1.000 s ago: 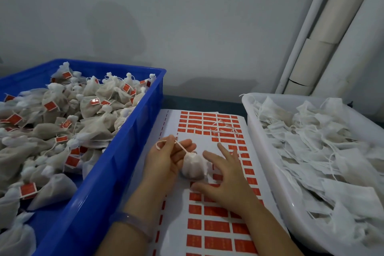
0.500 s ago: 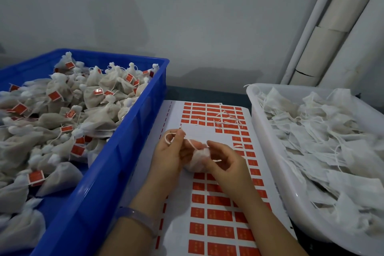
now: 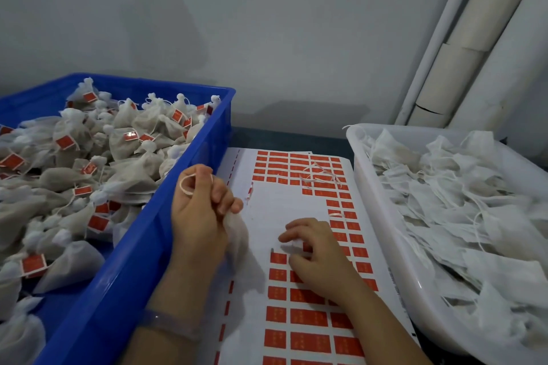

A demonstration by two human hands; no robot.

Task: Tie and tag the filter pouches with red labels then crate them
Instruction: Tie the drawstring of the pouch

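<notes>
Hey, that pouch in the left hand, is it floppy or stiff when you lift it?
Likely floppy: the pouch sags below the left hand. Probably light, since fingers alone pinch its neck. Its soft cloth should slump, not roll.

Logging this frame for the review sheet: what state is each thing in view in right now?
Label sheet: partly used, middle stripped bare.
Left hand: grips a pouch, string looped round a finger.
Right hand: fingers curled on the sheet; whether they pinch a label is unclear.
Blue crate: heaped with tied, red-tagged pouches.
White tray: full of flat, untagged pouches.
</notes>
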